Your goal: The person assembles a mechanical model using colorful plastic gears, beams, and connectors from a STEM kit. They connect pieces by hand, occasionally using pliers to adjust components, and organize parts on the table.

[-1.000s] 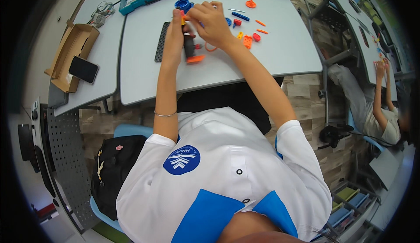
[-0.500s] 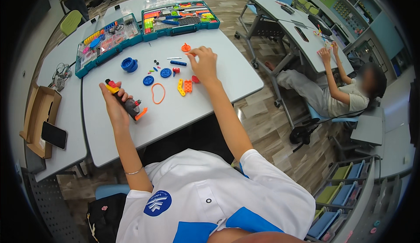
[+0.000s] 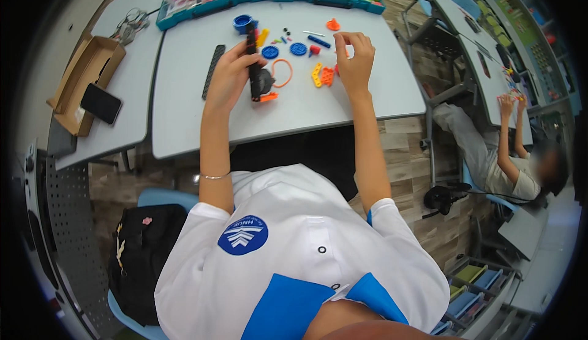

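My left hand (image 3: pixel 231 76) is closed around an assembly of black beams (image 3: pixel 253 64) held roughly upright over the table. A dark grey motor-like part (image 3: pixel 265 81) and an orange piece (image 3: pixel 269 97) are on its lower end. Over the table's right side, my right hand (image 3: pixel 356 61) has thumb and fingers pinched together; anything between them is too small to make out. Between the hands lie an orange rubber band (image 3: pixel 290 70), two blue gears (image 3: pixel 298 49), a red connector (image 3: pixel 314 51), a yellow angled beam (image 3: pixel 316 75) and an orange plate (image 3: pixel 328 76).
Teal cases (image 3: pixel 214 4) of building parts stand along the far edge. A blue cup-shaped part (image 3: pixel 241 22), a blue beam (image 3: pixel 319 41) and a black perforated strip (image 3: pixel 213 73) lie about. At left are a cardboard box (image 3: pixel 92 70) and phone (image 3: pixel 101 103). A person (image 3: pixel 508 156) sits at right.
The whole view has shifted, and the cases sit higher in it. My left hand has turned the assembly from slanted to nearly upright. A black strip now shows left of it. My right hand stays pinched.
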